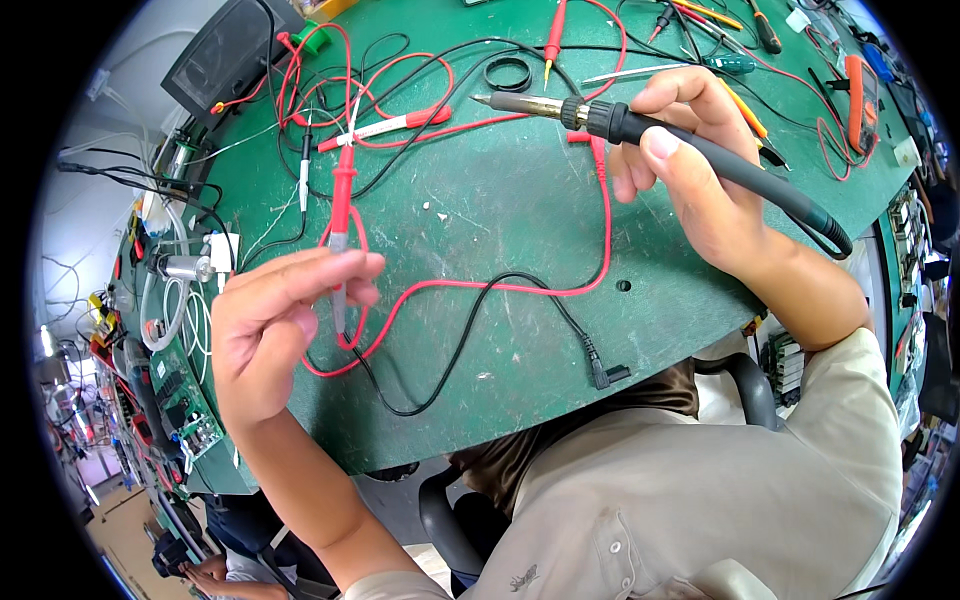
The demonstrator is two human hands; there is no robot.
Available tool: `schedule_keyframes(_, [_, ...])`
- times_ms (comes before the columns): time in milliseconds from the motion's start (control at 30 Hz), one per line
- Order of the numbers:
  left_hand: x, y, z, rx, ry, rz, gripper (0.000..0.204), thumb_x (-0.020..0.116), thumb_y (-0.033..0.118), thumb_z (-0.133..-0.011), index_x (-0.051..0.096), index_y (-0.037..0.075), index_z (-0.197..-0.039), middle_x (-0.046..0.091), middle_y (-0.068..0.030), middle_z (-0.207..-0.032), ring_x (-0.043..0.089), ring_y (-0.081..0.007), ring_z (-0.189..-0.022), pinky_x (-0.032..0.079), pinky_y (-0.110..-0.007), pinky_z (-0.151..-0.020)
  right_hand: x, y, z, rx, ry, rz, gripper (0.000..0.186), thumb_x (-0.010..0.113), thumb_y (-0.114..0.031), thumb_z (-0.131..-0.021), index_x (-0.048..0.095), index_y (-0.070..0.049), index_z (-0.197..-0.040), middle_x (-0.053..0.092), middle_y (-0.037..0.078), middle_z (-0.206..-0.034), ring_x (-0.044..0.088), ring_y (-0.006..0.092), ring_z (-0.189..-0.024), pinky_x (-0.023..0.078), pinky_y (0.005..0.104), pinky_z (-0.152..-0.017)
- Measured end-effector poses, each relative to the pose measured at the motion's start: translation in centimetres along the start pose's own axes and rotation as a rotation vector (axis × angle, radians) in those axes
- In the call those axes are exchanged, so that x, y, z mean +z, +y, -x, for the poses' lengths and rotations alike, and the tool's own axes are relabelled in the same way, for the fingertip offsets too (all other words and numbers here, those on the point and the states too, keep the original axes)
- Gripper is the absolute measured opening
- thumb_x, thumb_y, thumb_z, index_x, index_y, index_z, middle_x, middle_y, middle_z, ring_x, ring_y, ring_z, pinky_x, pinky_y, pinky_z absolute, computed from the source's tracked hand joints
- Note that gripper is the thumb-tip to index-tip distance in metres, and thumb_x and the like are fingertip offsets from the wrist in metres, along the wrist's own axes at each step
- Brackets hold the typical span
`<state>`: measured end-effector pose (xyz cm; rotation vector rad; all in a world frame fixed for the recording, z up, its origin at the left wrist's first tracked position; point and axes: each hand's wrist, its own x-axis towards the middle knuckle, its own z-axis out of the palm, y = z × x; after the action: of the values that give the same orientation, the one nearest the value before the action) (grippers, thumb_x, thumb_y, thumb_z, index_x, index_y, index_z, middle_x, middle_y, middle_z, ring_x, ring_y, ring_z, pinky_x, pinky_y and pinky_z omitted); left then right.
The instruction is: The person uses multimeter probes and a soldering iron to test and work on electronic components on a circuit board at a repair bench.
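Note:
In my right hand [700,150] is a soldering iron [600,120], my thumb and fingers closed round its black handle. Its metal tip points left over the bench, and its thick dark cord trails to the right. My left hand [275,320] is raised at the left, fingers bent together around a red and grey test probe [342,190]. That probe points away from me, partly hidden by my index finger. From its lower end, red and black leads loop over the green bench [470,220]. A black angled plug [605,375] lies near the front edge.
Tangled test leads, a white and red marker-like pen [385,127] and a black ring [507,73] lie farther back. A grey box [230,55] stands at the back left. An orange multimeter [860,105] and screwdrivers [765,32] are at the right. Circuit boards [180,390] line the left.

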<state>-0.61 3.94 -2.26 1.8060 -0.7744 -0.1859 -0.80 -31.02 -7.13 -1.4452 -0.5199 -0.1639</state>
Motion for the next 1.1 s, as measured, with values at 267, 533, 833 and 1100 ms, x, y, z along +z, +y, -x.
schedule_keyframes(267, [3.0,0.3,0.3,-0.230,0.002,-0.268,0.022,0.060,-0.009,-0.091,0.068,-0.001,-0.111,0.068,-0.0076,-0.085,0.060,-0.0111,-0.062,0.047,-0.025,-0.056,-1.6,-0.1,0.2,0.030,0.086,-0.008,0.038,0.037,-0.037,-0.108,0.047,-0.004,-0.123,0.052,0.008,-0.081,0.058,0.0208,-0.077,0.047,0.0333,-0.072])
schedule_keyframes(533, [3.2,-1.1,-0.1,-0.240,-0.034,-0.465,0.021,0.069,-0.004,-0.083,0.068,-0.002,-0.104,0.064,-0.0079,-0.082,0.059,-0.0132,-0.065,0.047,-0.027,-0.057,-1.7,0.1,0.3,0.094,-0.011,-0.025,0.050,0.034,-0.049,-0.107,0.048,-0.003,-0.122,0.049,0.006,-0.077,0.055,0.0197,-0.071,0.045,0.0328,-0.070])
schedule_keyframes(833, [3.5,-1.6,-0.6,-0.296,-0.101,-0.482,0.013,0.073,-0.002,-0.081,0.064,-0.002,-0.090,0.058,-0.0037,-0.080,0.052,-0.0105,-0.067,0.038,-0.025,-0.055,-1.3,-0.2,0.5,0.145,-0.013,-0.029,0.052,0.036,-0.051,-0.106,0.048,-0.002,-0.120,0.048,0.007,-0.075,0.053,0.0182,-0.068,0.044,0.0318,-0.068])
schedule_keyframes(1100, [3.3,-1.7,-0.7,-0.299,-0.102,-0.491,0.012,0.074,0.001,-0.083,0.065,-0.003,-0.091,0.061,-0.0046,-0.080,0.054,-0.0110,-0.068,0.040,-0.025,-0.056,-1.2,-0.5,0.6,0.197,-0.056,-0.012,0.056,0.036,-0.055,-0.105,0.048,-0.003,-0.120,0.049,0.005,-0.077,0.051,0.0152,-0.069,0.041,0.0285,-0.067])
